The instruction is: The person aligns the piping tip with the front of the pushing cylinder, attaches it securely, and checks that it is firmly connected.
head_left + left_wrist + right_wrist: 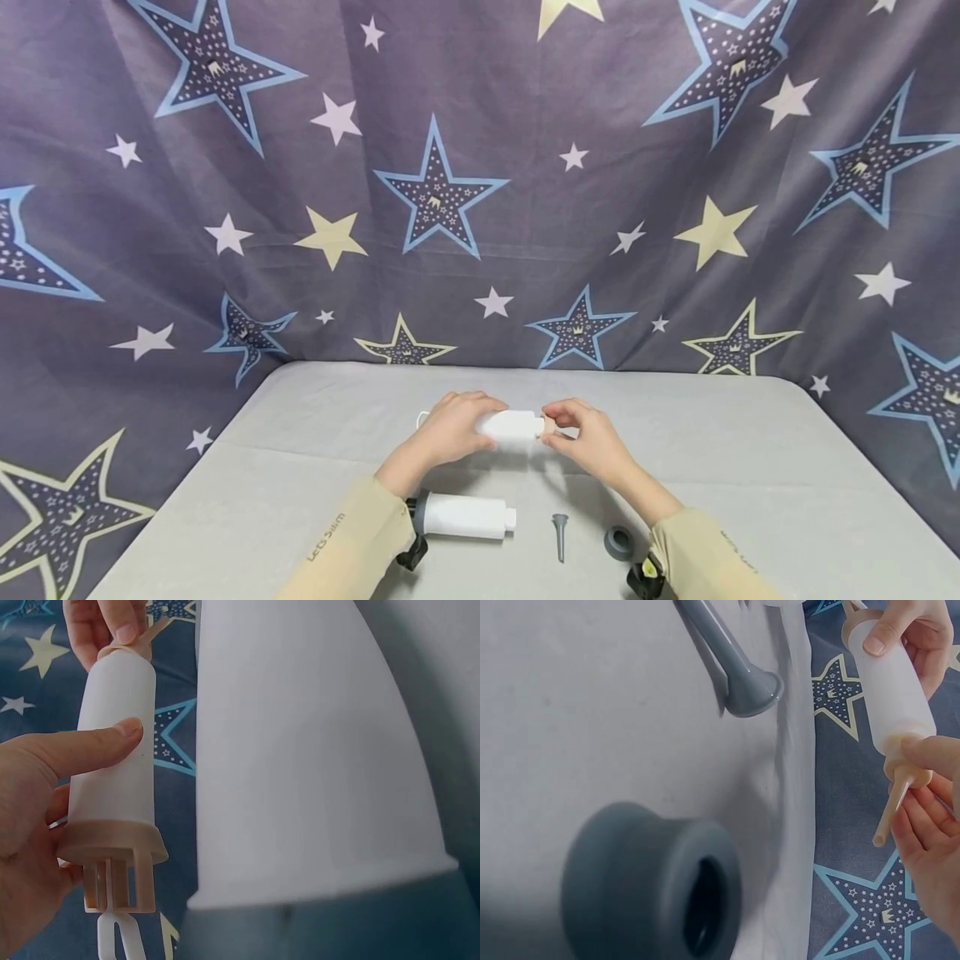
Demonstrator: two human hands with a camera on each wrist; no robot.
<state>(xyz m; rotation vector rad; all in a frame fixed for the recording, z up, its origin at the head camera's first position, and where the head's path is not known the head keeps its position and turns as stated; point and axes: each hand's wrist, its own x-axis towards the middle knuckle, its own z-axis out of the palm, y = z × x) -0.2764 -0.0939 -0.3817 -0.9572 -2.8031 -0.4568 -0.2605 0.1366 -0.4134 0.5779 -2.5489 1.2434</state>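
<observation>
My left hand (453,429) grips a white dessert-decorating syringe (513,427) round its barrel, raised above the table and lying roughly level. In the left wrist view, its beige collar (112,841) and white plunger handle (120,937) stick out past the hand. At the opposite end, my right hand (592,440) pinches a beige nozzle (895,806) by its wider base, where it meets the barrel. The slim spout points away from the barrel at a slant. Whether the nozzle is fixed to the barrel I cannot tell.
A second white barrel (465,517) with a grey collar lies near my left forearm. Right of it are a grey nozzle (560,536) and a grey ring-shaped cap (619,543), close to my right wrist. A star-patterned curtain (480,275) hangs behind the table (712,442).
</observation>
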